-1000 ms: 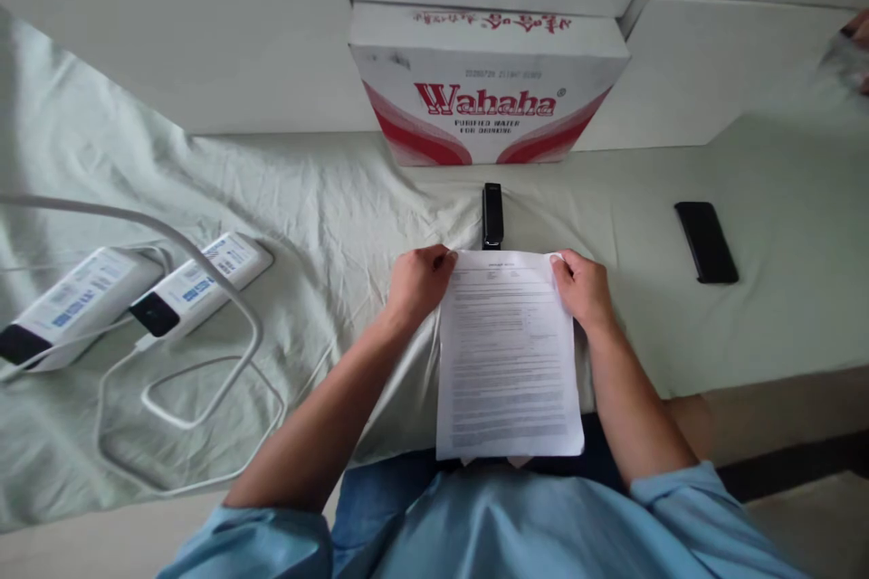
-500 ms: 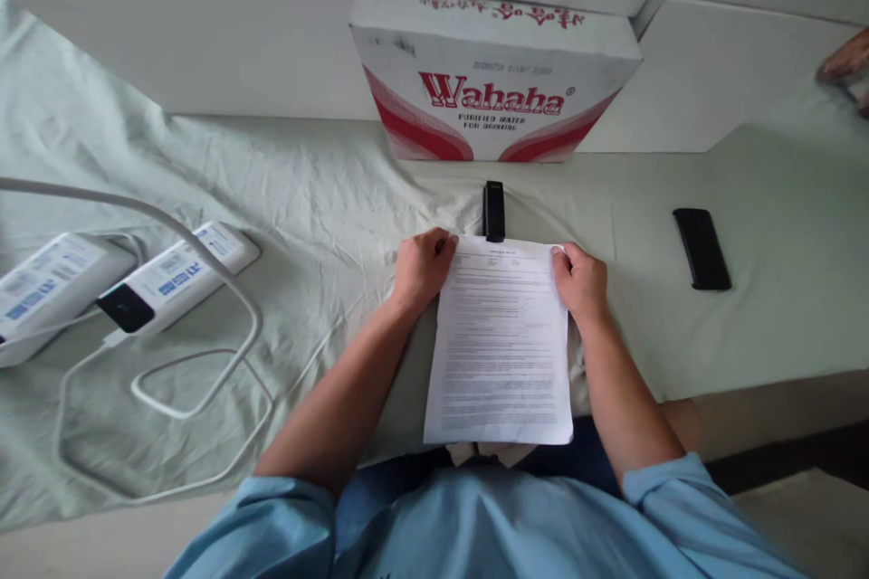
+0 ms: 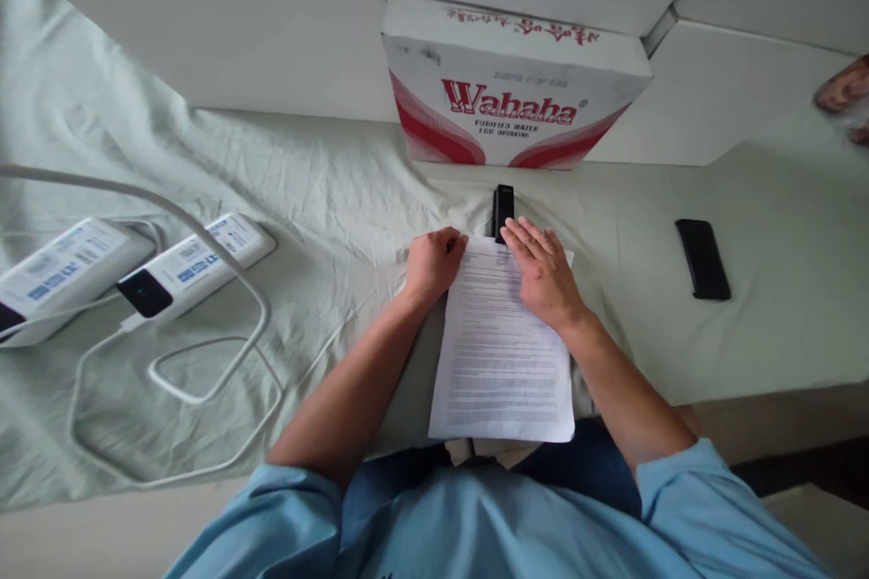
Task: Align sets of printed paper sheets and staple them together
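Left hand [image 3: 433, 266] pinches one paper [image 3: 502, 375]; right hand [image 3: 545, 279] lies flat, unclenched, over it, fingertips by one stapler [image 3: 503, 203]; one phone [image 3: 702, 260] right, two power banks [image 3: 182, 270] left.

Both bare forearms are stretched out front and angled inward, the left forearm [image 3: 346, 371] and the right forearm [image 3: 628, 393] pretty much mirrored. The left hand [image 3: 436, 264] is curled into a loose fist-like pinch, though the tucked fingertips can't really be made out. The right hand [image 3: 547, 276] is held flat, palm down, fingers [image 3: 531, 240] straightened and pointed forward-left.
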Available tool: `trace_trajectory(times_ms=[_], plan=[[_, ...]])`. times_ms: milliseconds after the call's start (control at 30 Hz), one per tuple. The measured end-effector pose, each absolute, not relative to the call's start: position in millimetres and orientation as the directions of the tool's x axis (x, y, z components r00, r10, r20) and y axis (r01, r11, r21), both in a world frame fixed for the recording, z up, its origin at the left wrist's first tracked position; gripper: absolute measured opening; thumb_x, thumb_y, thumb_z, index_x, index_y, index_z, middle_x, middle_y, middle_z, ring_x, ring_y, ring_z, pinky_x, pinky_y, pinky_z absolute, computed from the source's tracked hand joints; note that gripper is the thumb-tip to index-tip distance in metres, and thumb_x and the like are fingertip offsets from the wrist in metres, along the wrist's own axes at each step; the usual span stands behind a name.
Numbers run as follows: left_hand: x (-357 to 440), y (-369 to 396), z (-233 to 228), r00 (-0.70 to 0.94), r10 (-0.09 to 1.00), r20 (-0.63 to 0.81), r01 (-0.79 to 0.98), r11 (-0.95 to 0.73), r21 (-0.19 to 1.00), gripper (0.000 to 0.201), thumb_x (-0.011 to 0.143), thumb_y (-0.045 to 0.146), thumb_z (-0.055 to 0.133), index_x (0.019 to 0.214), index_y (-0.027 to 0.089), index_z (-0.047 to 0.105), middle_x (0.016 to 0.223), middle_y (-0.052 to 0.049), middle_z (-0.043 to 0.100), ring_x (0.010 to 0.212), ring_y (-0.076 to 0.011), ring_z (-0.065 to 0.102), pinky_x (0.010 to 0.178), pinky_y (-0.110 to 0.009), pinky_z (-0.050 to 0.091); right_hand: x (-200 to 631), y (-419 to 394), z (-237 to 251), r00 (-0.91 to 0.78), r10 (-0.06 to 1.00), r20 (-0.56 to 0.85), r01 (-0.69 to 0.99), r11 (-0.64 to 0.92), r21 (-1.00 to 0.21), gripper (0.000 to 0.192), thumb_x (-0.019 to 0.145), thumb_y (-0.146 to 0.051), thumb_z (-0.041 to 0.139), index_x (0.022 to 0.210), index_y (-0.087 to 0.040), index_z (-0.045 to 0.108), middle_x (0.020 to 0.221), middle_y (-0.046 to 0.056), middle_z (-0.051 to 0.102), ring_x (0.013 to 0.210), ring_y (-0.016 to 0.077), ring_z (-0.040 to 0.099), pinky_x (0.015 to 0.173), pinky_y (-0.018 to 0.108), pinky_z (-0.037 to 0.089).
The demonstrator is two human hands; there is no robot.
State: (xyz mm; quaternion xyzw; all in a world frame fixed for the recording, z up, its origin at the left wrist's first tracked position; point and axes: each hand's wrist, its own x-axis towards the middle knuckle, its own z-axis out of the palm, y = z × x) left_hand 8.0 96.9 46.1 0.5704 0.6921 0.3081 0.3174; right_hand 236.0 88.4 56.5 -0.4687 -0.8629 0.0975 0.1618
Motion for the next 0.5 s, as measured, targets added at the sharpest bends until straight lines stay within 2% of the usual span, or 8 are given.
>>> trace_trajectory(times_ms=[167,267,367,433,500], plan=[[9,100,46,-0.168,0.98,-0.106,0.593,0.186,0.783,0.029,0.097,0.03,0.064,0.069,0.022,0.064,0.061,0.0,0.055,0.065,-0.018,0.048,0.07,-0.032,0.032,232,88,50,-0.469,0.872,0.143,0.813,0.489,-0.317,0.079,0.096,0.003,0.038,0.165,-0.028,0.06,0.172,0.005,0.06,0.157,0.0281,0.061,0.142,0.068,0.026],[9,100,47,-0.148,0.984,-0.103,0.578,0.17,0.798,0.029,0.097,0.029,0.063,0.069,0.022,0.062,0.063,0.0,0.057,0.065,-0.0172,0.048,0.069,-0.032,0.031,233,89,50,-0.461,0.876,0.144,0.81,0.481,-0.335,0.076,0.098,0.001,0.037,0.163,-0.028,0.062,0.173,0.005,0.06,0.154,0.0265,0.063,0.141,0.065,0.029],[4,99,48,-0.103,0.99,-0.093,0.551,0.134,0.823,0.033,0.095,0.03,0.064,0.065,0.022,0.055,0.059,0.003,0.05,0.063,-0.0153,0.044,0.068,-0.032,0.03,245,90,49,-0.438,0.871,0.224,0.77,0.492,-0.408,0.063,0.105,-0.01,0.04,0.163,-0.025,0.061,0.174,0.01,0.058,0.156,0.0254,0.06,0.138,0.058,0.039],[-2,99,49,-0.055,0.994,-0.091,0.489,0.106,0.866,0.032,0.094,0.033,0.065,0.065,0.021,0.057,0.058,0.004,0.047,0.062,-0.0142,0.042,0.067,-0.031,0.031,261,89,45,-0.322,0.885,0.337,0.741,0.457,-0.492,0.052,0.11,-0.025,0.046,0.16,-0.023,0.063,0.17,0.014,0.062,0.157,0.0265,0.06,0.133,0.054,0.046],[-11,99,48,0.01,0.995,-0.095,0.372,0.085,0.924,0.031,0.093,0.04,0.067,0.069,0.02,0.063,0.061,0.003,0.048,0.063,-0.0134,0.042,0.065,-0.03,0.031,281,85,40,-0.076,0.899,0.432,0.725,0.347,-0.595,0.047,0.11,-0.04,0.052,0.153,-0.023,0.066,0.16,0.017,0.068,0.153,0.0308,0.063,0.13,0.059,0.05]])
